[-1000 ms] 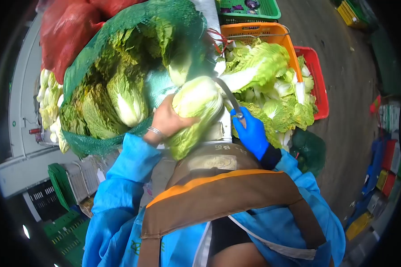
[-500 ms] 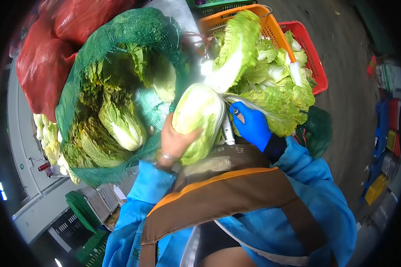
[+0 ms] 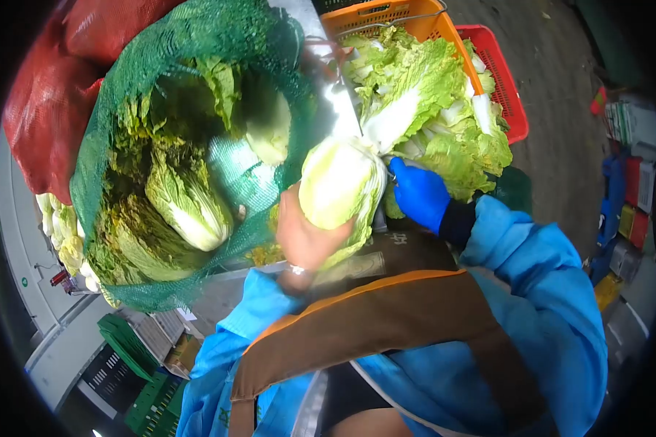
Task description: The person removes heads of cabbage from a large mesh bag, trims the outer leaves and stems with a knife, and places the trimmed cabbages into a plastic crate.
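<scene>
My bare left hand (image 3: 310,237) is wrapped round the lower left side of a pale napa cabbage (image 3: 337,182). My right hand (image 3: 420,195), in a blue glove, is closed at the cabbage's right edge around a small knife, mostly hidden. A loose outer leaf (image 3: 401,116) lies just above the cabbage, over the heap of leaves in an orange basket (image 3: 415,23). To the left, a green mesh sack (image 3: 259,54) lies open with napa cabbages (image 3: 189,200) inside, some with browned leaves.
Beyond the orange basket stands a red basket (image 3: 514,102) with more leaves. Red mesh sacks (image 3: 47,109) sit at the far left. Green crates (image 3: 131,349) are at the lower left, and a metal table edge (image 3: 328,73) runs between sack and basket.
The large leaf beside the cabbage has dropped onto the heap in the basket. Both hands and the cabbage have shifted slightly right in view, and the sacks and baskets have shifted left.
</scene>
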The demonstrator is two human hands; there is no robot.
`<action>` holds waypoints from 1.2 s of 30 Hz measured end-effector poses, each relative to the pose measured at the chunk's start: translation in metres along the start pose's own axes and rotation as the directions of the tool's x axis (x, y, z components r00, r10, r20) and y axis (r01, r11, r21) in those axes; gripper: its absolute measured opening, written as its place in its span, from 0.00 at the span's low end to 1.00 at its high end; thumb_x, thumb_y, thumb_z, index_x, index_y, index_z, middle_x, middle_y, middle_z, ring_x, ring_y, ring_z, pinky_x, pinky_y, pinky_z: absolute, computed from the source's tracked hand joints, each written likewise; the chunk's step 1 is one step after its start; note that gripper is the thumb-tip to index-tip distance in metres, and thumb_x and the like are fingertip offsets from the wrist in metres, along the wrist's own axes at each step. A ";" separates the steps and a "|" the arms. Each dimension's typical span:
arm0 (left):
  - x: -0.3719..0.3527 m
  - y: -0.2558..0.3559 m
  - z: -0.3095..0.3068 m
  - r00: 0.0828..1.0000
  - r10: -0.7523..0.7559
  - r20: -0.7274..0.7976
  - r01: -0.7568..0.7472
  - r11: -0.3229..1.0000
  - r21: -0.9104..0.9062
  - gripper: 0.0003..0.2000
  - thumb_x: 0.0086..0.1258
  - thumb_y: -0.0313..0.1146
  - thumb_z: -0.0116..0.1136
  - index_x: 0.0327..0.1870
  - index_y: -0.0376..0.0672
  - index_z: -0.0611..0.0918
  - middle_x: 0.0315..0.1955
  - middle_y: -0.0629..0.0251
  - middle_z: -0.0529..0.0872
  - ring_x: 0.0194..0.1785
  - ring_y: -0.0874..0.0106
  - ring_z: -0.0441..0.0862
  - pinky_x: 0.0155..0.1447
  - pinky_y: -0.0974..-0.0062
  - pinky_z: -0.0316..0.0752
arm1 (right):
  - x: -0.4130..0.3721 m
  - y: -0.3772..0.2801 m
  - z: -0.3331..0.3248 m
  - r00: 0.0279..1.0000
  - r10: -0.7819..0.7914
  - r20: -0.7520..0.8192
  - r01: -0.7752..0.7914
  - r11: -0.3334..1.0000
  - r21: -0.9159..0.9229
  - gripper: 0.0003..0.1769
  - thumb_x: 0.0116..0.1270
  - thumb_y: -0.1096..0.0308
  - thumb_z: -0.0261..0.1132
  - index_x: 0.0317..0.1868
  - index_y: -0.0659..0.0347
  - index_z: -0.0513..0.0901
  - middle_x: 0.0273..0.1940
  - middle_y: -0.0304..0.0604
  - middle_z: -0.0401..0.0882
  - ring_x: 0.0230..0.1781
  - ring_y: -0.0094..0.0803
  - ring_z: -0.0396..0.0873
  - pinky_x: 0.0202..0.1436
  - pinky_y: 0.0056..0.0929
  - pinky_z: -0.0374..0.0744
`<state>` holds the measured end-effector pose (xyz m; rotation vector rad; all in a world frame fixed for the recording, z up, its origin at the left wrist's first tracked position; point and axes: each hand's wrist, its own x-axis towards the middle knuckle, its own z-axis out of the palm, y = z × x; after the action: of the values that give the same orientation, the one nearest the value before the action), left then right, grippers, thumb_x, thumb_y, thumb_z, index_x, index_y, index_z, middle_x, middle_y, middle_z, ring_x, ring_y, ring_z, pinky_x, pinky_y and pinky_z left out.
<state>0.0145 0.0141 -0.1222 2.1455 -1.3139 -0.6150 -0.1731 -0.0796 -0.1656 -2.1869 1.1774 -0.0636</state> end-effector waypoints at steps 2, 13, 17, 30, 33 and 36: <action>-0.004 0.000 -0.005 0.999 -0.038 -0.001 0.038 0.999 0.001 0.37 0.35 0.42 0.73 0.50 0.35 0.71 0.41 0.52 0.77 0.44 0.55 0.76 0.48 0.64 0.72 | -0.004 -0.001 -0.004 0.999 -0.053 -0.010 0.053 0.999 -0.002 0.14 0.56 0.73 0.54 0.44 0.60 0.69 0.29 0.54 0.77 0.30 0.53 0.76 0.30 0.47 0.74; 0.015 -0.051 -0.029 0.966 -0.053 0.255 0.178 0.848 -0.499 0.29 0.45 0.29 0.71 0.51 0.34 0.73 0.46 0.58 0.80 0.48 0.71 0.76 0.53 0.76 0.71 | 0.022 0.030 0.032 0.973 0.083 0.217 -0.058 0.991 -0.119 0.10 0.59 0.67 0.52 0.36 0.59 0.78 0.33 0.53 0.79 0.33 0.50 0.78 0.35 0.46 0.75; 0.018 -0.083 -0.042 0.858 -0.022 0.514 0.471 0.433 -0.768 0.33 0.45 0.27 0.69 0.56 0.33 0.71 0.48 0.63 0.78 0.50 0.71 0.75 0.57 0.74 0.69 | 0.023 0.045 0.034 0.999 -0.031 0.029 0.025 0.982 0.188 0.10 0.57 0.63 0.57 0.29 0.60 0.80 0.26 0.52 0.79 0.24 0.49 0.77 0.29 0.41 0.74; 0.002 -0.010 -0.061 0.886 0.429 0.175 -0.083 0.518 -0.851 0.57 0.38 0.44 0.76 0.69 0.36 0.50 0.66 0.50 0.58 0.70 0.62 0.54 0.70 0.70 0.50 | -0.025 -0.059 -0.041 0.976 0.184 0.113 -0.173 0.350 0.921 0.24 0.57 0.64 0.68 0.51 0.67 0.75 0.40 0.43 0.78 0.26 0.17 0.73 0.28 0.17 0.73; -0.004 0.046 -0.049 0.994 0.058 0.096 0.026 0.713 -0.701 0.34 0.57 0.42 0.64 0.63 0.37 0.66 0.59 0.50 0.71 0.65 0.63 0.65 0.67 0.71 0.58 | -0.036 -0.079 -0.041 0.979 0.148 -0.142 0.032 0.572 0.820 0.19 0.55 0.67 0.70 0.46 0.66 0.77 0.37 0.41 0.79 0.37 0.24 0.76 0.42 0.24 0.76; -0.011 0.034 -0.029 0.997 0.075 -0.026 -0.077 0.858 -0.509 0.13 0.66 0.36 0.53 0.47 0.41 0.81 0.50 0.52 0.79 0.59 0.59 0.73 0.63 0.70 0.64 | -0.026 -0.076 -0.016 0.959 0.207 -0.194 0.043 0.569 0.821 0.17 0.53 0.64 0.72 0.38 0.64 0.77 0.35 0.40 0.81 0.35 0.24 0.77 0.40 0.27 0.76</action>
<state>0.0059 0.0176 -0.0775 1.6510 -1.0740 -0.8189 -0.1380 -0.0388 -0.1038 -1.2851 1.0726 -0.7532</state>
